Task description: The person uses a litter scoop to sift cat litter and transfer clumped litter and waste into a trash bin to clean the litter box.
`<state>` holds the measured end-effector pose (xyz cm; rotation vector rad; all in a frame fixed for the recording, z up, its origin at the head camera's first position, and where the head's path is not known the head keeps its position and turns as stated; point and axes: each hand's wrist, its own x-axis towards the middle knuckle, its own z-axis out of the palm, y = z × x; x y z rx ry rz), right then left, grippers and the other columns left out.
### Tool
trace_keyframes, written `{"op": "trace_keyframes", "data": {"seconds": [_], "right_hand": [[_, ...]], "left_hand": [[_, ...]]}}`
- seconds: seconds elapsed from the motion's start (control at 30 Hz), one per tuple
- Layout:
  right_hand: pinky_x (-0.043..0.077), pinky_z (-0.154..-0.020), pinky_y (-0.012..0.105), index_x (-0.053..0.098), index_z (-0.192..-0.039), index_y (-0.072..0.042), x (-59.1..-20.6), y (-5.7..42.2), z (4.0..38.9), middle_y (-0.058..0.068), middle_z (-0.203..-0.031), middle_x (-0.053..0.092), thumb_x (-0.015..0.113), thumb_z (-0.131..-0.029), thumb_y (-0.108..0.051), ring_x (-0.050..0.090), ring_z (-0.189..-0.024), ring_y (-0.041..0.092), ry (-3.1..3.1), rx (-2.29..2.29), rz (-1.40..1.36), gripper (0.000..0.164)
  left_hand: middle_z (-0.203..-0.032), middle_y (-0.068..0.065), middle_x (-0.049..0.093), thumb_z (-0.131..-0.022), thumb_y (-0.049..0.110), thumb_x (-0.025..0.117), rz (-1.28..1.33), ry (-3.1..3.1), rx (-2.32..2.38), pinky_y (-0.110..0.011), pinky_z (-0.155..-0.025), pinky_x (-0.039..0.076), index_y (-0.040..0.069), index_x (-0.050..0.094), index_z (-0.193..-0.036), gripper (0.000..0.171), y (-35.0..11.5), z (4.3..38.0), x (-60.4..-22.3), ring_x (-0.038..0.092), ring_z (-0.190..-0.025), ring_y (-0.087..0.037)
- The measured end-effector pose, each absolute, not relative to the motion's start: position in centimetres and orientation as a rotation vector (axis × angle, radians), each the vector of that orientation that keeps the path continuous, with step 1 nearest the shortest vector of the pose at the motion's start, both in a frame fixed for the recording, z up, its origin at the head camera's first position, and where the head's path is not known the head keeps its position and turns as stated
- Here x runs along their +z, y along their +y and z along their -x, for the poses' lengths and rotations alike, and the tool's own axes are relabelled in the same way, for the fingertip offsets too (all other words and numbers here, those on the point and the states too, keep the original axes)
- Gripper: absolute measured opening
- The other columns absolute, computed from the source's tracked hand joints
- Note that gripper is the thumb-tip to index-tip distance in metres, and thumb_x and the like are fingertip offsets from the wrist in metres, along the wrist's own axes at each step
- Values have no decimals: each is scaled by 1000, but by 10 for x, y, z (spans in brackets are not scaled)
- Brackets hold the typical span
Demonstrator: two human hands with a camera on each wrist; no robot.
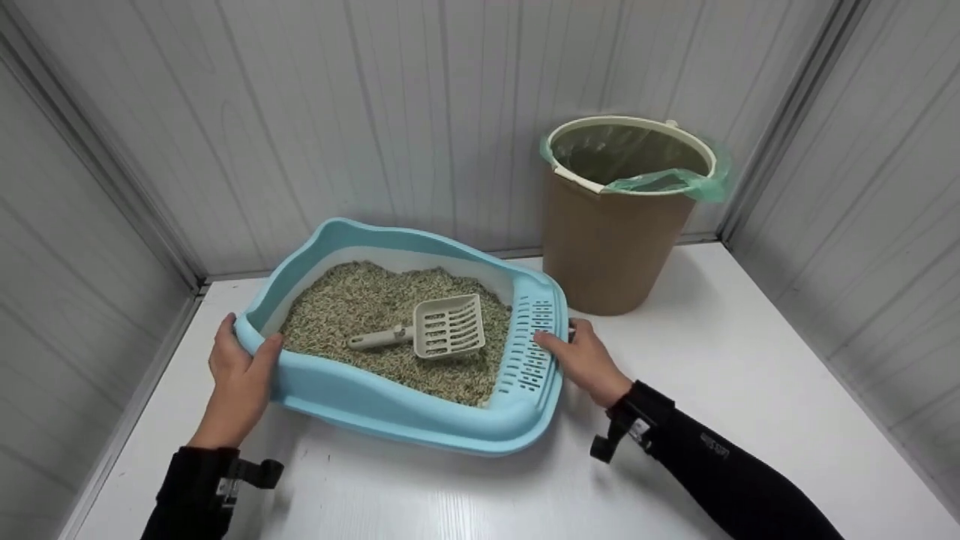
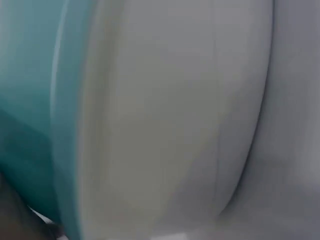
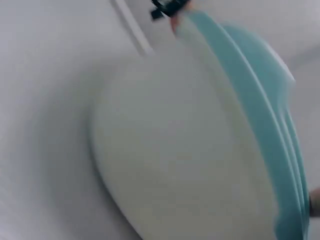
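Note:
Both hands hold a light-blue litter box (image 1: 390, 401) by its opposite ends. My left hand (image 1: 241, 375) grips the left end, its thumb by the rim and its fingers outside the wall. At the slotted right end, my right hand (image 1: 589, 364) has its thumb on top, while the other fingers are mostly hidden beyond the edge. Brownish-green pellet litter (image 1: 352, 300) fills the box, and a beige slotted litter scoop (image 1: 418, 330) lies on it. Both wrist views show the box's blue upper part (image 2: 30, 75) and pale lower wall (image 3: 180, 140), blurred. Whether its base touches the table, I cannot tell.
Behind the right end stands a brown bin (image 1: 611, 247) with a cream rim and a green plastic liner (image 1: 709, 187). The white tabletop (image 1: 720, 352) is bounded by pale panel walls (image 1: 420, 112) at the back and both sides.

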<state>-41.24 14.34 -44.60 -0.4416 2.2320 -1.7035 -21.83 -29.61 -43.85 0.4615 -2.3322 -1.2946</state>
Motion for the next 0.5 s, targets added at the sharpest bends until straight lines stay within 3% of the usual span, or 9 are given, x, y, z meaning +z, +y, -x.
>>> {"op": "trace_keyframes", "data": {"seconds": [0.1, 0.2, 0.27, 0.4, 0.5], "right_hand": [[52, -107, 38, 34, -167, 5, -440, 137, 447, 25, -139, 64, 67, -112, -46, 71, -119, 32, 2326, -1602, 459, 82], [39, -124, 50, 26, -173, 4, -434, 130, 479, 30, -162, 50, 62, -113, -54, 56, -144, 41, 2435, -1439, 565, 91], [31, -129, 52, 21, -176, 3, -431, 128, 494, 29, -171, 39, 62, -112, -54, 48, -151, 42, 2489, -1354, 595, 94], [30, -128, 52, 28, -174, 3, -431, 127, 507, 27, -168, 43, 64, -113, -45, 51, -145, 40, 2462, -1339, 635, 85], [31, -128, 53, 32, -172, 2, -437, 126, 502, 27, -166, 46, 66, -112, -44, 52, -144, 40, 2436, -1381, 634, 83]], "left_hand": [[-177, -39, -8, -119, 53, 43, -608, -2359, -1250, -72, -129, 9, -4, -23, -171, 102, -269, 211, -437, -9, -165, -52], [-175, -36, -26, -115, 62, 46, -695, -2368, -1269, -71, -130, 4, -3, -33, -166, 114, -238, 206, -439, -22, -164, -51], [-173, -32, -35, -113, 66, 49, -716, -2348, -1301, -70, -131, -1, 0, -38, -164, 121, -222, 206, -441, -31, -162, -48], [-172, -26, -41, -110, 62, 58, -695, -2231, -1361, -64, -129, -16, 2, -38, -165, 126, -208, 209, -448, -41, -159, -42], [-173, -23, -41, -110, 58, 60, -683, -2163, -1380, -61, -129, -19, 3, -36, -166, 125, -211, 209, -452, -42, -158, -39]]}}
